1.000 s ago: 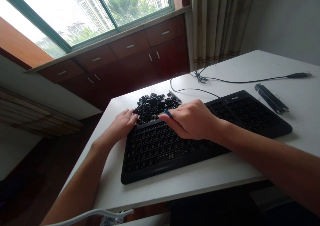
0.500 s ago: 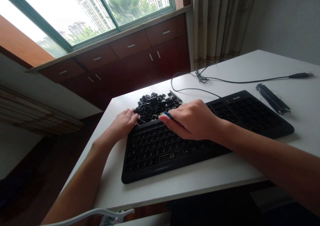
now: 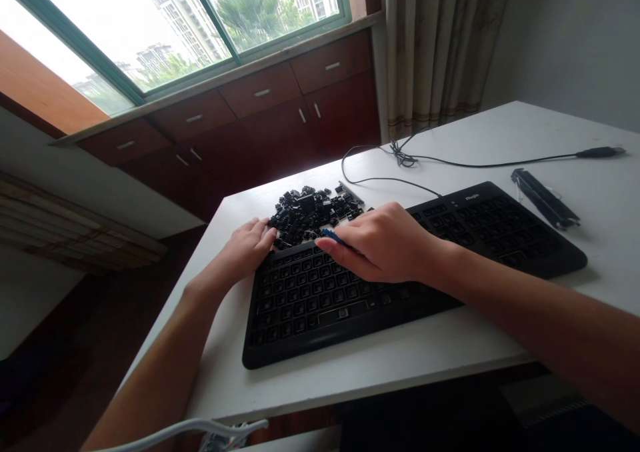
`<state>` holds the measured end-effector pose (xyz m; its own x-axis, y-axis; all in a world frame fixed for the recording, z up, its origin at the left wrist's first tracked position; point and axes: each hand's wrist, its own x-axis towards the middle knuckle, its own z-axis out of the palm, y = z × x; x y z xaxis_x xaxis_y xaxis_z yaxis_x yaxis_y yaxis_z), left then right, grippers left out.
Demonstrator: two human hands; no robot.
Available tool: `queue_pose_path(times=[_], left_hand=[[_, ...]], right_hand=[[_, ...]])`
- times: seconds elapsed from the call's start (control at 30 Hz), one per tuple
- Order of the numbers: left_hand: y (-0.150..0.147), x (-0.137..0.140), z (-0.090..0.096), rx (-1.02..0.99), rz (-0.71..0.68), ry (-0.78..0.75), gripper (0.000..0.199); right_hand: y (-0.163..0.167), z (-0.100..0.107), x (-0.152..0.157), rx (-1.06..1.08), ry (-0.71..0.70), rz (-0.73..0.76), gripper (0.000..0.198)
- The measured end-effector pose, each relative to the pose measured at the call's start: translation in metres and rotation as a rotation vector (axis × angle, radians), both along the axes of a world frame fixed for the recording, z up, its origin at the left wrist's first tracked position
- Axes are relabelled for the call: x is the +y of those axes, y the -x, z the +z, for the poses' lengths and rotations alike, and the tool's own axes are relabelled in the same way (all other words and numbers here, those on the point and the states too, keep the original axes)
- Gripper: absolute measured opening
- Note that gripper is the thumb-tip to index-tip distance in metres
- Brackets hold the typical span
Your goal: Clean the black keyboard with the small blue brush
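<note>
A black keyboard [image 3: 310, 325] with its keycaps off lies on the table, open key wells showing. My right hand [image 3: 387, 242] is closed round a slim blue tool [image 3: 334, 236], whose ridged tip pokes out by the thumb above the keyboard's upper edge; the rest of it is hidden in the fist. Beside the keyboard's upper left corner rests my left hand [image 3: 247, 247], fingers stretched out and thumb apart, close to a heap of black keycaps [image 3: 303, 212]. Whether its fingers touch the heap I cannot tell.
A white table [image 3: 280, 389] carries everything. The keyboard's black cable [image 3: 405, 159] loops behind it, its plug [image 3: 600, 152] at the far right. A long black part [image 3: 545, 199] lies behind the keyboard's right end. A white curved rod [image 3: 200, 425] crosses the near edge.
My right hand and the blue tool have shifted very slightly left and down. The left hand and the keyboard stay essentially where they were.
</note>
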<state>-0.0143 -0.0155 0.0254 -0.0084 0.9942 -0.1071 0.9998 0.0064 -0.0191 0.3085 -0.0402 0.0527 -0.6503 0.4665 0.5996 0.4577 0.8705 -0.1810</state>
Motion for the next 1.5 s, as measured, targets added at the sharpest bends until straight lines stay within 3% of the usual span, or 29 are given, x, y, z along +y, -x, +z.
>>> queue_pose_path(times=[0.57,0.9,1.5], left_hand=[[0.0033,0.0012,-0.0009,0.022,-0.046,-0.034,0.069],[0.0024,0.0014,-0.0009,0.018,-0.013,-0.007,0.077],[-0.0005,0.0006,-0.0001,0.013,-0.028,-0.033,0.073]], right_hand=[[0.0007,-0.0003,-0.0030,-0.111,0.012,0.051,0.049],[0.0015,-0.0002,-0.0031,-0.106,0.016,0.040,0.050],[0.0008,0.0012,-0.0033,-0.001,-0.029,0.073,0.058]])
